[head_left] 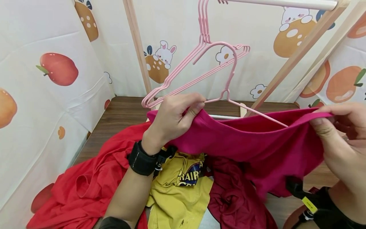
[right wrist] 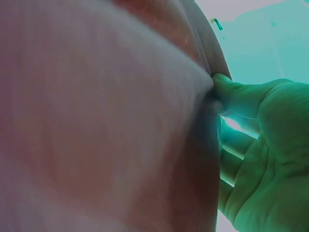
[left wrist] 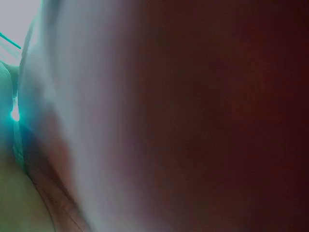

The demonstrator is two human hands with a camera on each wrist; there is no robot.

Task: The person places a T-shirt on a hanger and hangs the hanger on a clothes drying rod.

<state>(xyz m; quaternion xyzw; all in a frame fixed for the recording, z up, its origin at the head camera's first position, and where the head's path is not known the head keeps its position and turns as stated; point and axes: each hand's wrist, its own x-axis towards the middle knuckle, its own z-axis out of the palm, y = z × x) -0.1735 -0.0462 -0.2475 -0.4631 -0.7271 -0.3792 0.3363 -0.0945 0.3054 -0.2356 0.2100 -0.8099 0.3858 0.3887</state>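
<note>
A magenta garment [head_left: 228,136] is stretched between both hands in the head view, its opening facing up. A pink clothes hanger [head_left: 235,63] stands in that opening, hook upward; the end of its right arm is hidden inside the cloth. My left hand [head_left: 178,116] pinches the hanger's left arm together with the garment's edge. With thumb and fingers, my right hand [head_left: 341,140] pinches the right end of the opening's edge. Blurred cloth [left wrist: 193,116] fills most of the left wrist view. In the right wrist view, the right hand [right wrist: 270,150] grips the cloth's edge.
Several pink hangers [head_left: 171,76] hang behind on a wooden rack with a white rail [head_left: 286,3]. Red cloth [head_left: 94,178], a yellow printed garment [head_left: 180,194] and dark red cloth [head_left: 234,194] lie heaped in front. Printed curtains surround the brown wooden surface [head_left: 123,109].
</note>
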